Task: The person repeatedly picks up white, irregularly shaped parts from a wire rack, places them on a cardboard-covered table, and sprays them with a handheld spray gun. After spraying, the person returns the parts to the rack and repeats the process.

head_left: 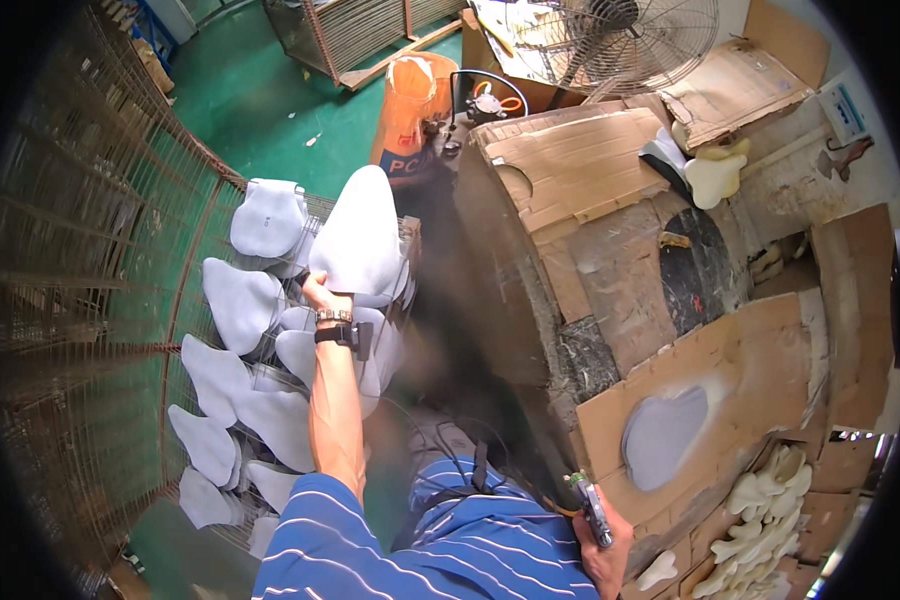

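My left hand reaches forward over a wire rack. Its fingers are closed on the near edge of a pale, bicycle-saddle-shaped pad, whose rounded end points away from me. Other grey pads of similar shape, like this one, lie in overlapping rows on the rack below and to the left. Down at my right side, my right hand is wrapped around a small spray gun. Beside it, a single grey pad lies on the cardboard-covered bench, with pale overspray around it.
Several cream-coloured pads are heaped at the bench's lower right. A cage fan stands at the back, near an orange sack. Wire mesh racking runs along the left, and another rack stands farther off on the green floor.
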The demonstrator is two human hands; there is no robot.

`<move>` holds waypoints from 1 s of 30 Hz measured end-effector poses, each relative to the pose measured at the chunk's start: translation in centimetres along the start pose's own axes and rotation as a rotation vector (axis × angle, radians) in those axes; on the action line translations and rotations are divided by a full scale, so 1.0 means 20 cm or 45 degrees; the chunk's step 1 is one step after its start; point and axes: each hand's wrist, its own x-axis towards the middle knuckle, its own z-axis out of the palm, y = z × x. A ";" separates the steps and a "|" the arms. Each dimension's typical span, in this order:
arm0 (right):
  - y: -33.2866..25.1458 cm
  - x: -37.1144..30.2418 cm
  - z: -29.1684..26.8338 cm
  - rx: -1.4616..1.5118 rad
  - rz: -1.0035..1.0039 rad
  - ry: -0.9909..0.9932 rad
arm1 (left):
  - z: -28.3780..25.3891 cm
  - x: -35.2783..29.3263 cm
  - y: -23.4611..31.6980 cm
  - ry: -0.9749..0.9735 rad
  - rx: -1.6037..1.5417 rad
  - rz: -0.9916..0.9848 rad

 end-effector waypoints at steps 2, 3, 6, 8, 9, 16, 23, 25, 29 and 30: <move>0.00 0.03 0.05 -0.034 0.031 0.035 | -0.13 0.04 -0.09 0.208 0.221 -0.007; 0.00 0.03 0.08 -0.028 0.059 0.070 | -0.04 -0.09 -0.17 0.584 0.934 0.117; -0.01 0.03 0.09 -0.067 0.011 0.052 | -0.25 -0.15 -0.13 0.433 1.659 0.819; 0.02 0.03 0.09 -0.064 -0.005 0.047 | -0.26 -0.35 -0.11 0.306 1.572 0.836; 0.01 0.03 0.09 -0.051 -0.013 0.034 | -0.33 -0.42 -0.08 0.252 1.571 0.830; 0.05 0.01 0.09 -0.023 -0.005 -0.036 | -0.62 -1.04 -0.08 0.247 1.877 0.808; 0.16 0.05 0.05 -0.136 -0.106 -0.181 | -0.92 -1.36 -0.16 0.252 1.951 0.504; 0.18 0.06 0.05 -0.145 -0.078 -0.219 | -0.99 -1.42 -0.17 0.114 2.039 0.391; 0.21 0.08 0.03 -0.209 -0.183 -0.278 | -1.05 -1.51 -0.16 0.105 2.095 0.330; 0.21 0.08 0.03 -0.210 -0.232 -0.295 | -1.00 -1.51 -0.12 0.129 2.055 0.331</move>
